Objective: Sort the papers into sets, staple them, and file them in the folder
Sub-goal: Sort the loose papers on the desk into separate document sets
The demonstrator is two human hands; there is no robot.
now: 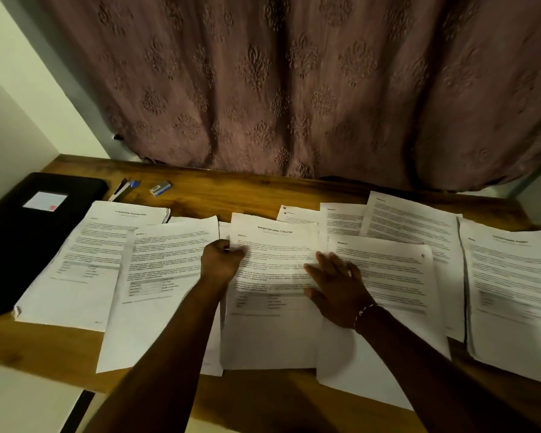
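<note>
Sorting stage: pinched transcript [275, 245] at 9 o'clock edge with left hand [222, 260], laid right hand [334, 284] flat, fingers spread; likely needed lifting next.

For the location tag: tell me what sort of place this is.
Likely a home study corner: a wooden desk against a heavy patterned curtain, covered with printed papers, with a black folder and small stapler at its left.

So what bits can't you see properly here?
Head view:
Small print on every sheet: blurred.
Transcript sheet: partly covered by left hand and right hand.
Lower sheets: hidden under overlapping ones.
Black folder: cut off by the left edge.
Right stack: cut off by the right edge.
</note>
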